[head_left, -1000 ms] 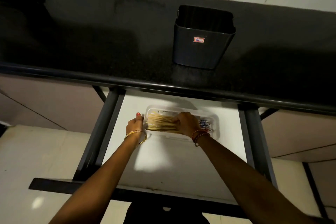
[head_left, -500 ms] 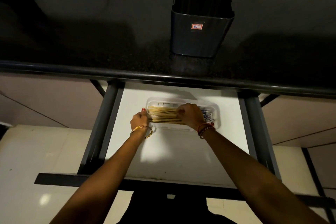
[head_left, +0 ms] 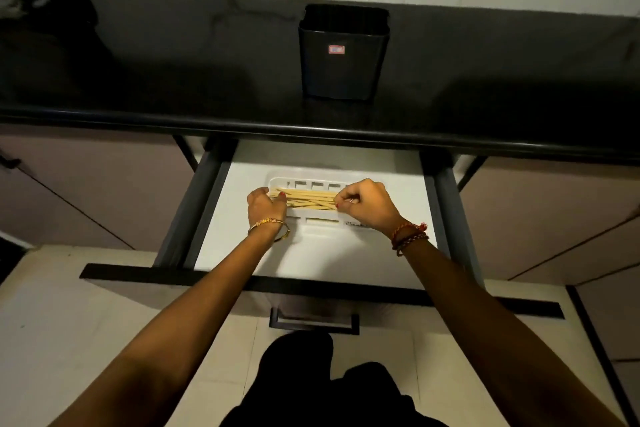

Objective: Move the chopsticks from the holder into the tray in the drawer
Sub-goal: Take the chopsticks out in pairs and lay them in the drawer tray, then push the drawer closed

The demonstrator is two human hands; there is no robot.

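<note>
The chopsticks (head_left: 304, 199) lie in a loose, roughly level bundle inside the white tray (head_left: 320, 225), which sits toward the back of the open drawer (head_left: 311, 253). The left hand (head_left: 265, 206) rests at the tray's left end, fingers curled around the left tips of the bundle, with a gold bangle (head_left: 268, 224) on the wrist just in front of the tray's near edge. The right hand (head_left: 367, 204) is at the tray's right half, its fingers curled tightly and pinching the bundle where the sticks disappear beneath its knuckles; the sticks' right ends are hidden under it. Between the two hands the pale sticks span the tray's middle, some crossing slightly. Behind the tray, up on the dark countertop (head_left: 173, 55), the black holder (head_left: 343, 55) stands upright, well apart from both hands.
</note>
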